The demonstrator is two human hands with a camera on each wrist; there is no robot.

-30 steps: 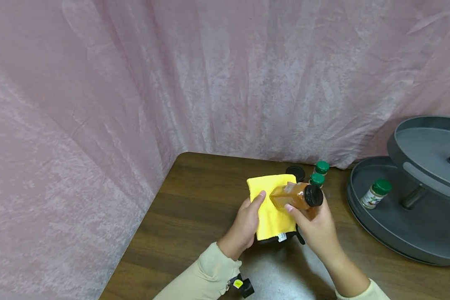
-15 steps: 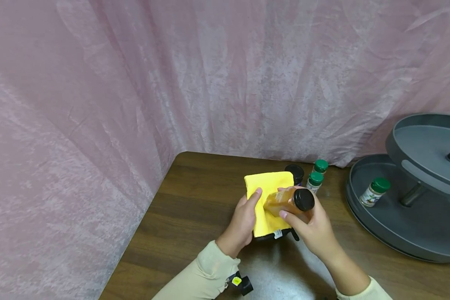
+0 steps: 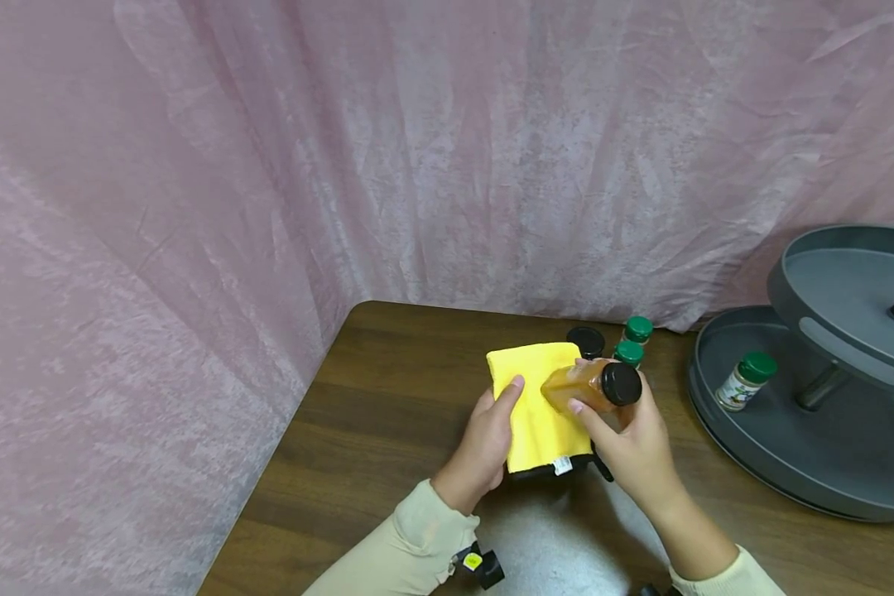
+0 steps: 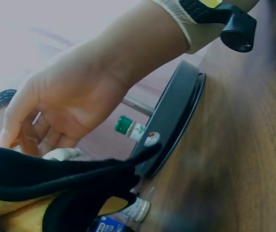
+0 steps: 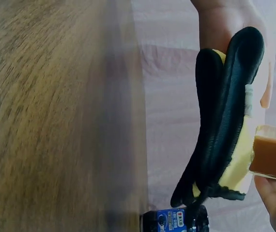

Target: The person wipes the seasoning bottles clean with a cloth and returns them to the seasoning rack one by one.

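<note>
In the head view, take the yellow cloth as your landmark: your left hand grasps it along its left edge, thumb laid over the yellow face, and holds it raised above the wooden counter. Your right hand, to the right of the cloth, has its fingers clasped round the amber bottle; the bottle lies tilted over the right part of the cloth, its black cap pointing away from it. A white tag hangs at the cloth's near edge. Beyond the cloth stands a black-lidded jar, and just to the right of that are two green-capped jars. Well to the right of the cloth you have the grey two-tier stand, with another green-capped jar on its lower tier

In the left wrist view, you see the cloth's black underside in folds, and your right hand above it, fingers curled about the bottle; the stand shows beyond the cloth

In the right wrist view, the bottle's base end meets the yellow side of the cloth, your left hand grips the cloth's other end with its fingers partly hidden, and the black-lidded jar shows its blue label beyond the cloth
</note>
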